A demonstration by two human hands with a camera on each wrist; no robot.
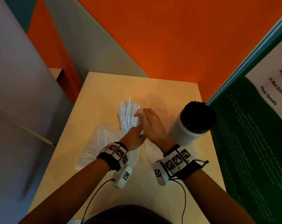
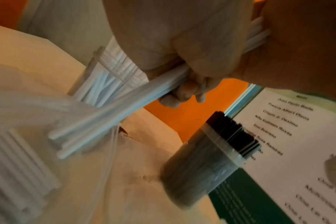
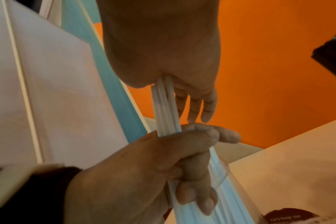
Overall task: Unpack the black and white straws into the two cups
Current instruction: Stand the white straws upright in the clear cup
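Note:
A clear cup (image 1: 129, 125) of white straws stands mid-table, and a second cup (image 1: 185, 135) to its right is packed with black straws (image 1: 200, 115). My left hand (image 1: 133, 137) grips a bundle of white straws (image 3: 166, 109) in its curled fingers (image 2: 182, 94), just in front of the white-straw cup (image 2: 105, 78). My right hand (image 1: 150, 122) sits right above it. Its thumb clamps the bundle's upper end against the palm (image 3: 163, 53) while its fingers (image 3: 197, 106) stay straight. The bundle's lower ends (image 2: 77, 136) point down toward an opened plastic pack of white straws (image 1: 95, 143).
A green and white poster board (image 1: 250, 143) stands against the table's right edge, touching the black-straw cup. Crumpled clear wrap (image 1: 150, 151) lies under my wrists. An orange wall (image 1: 169, 46) is behind the table (image 1: 169, 94), and a pale panel (image 1: 15, 78) is at the left.

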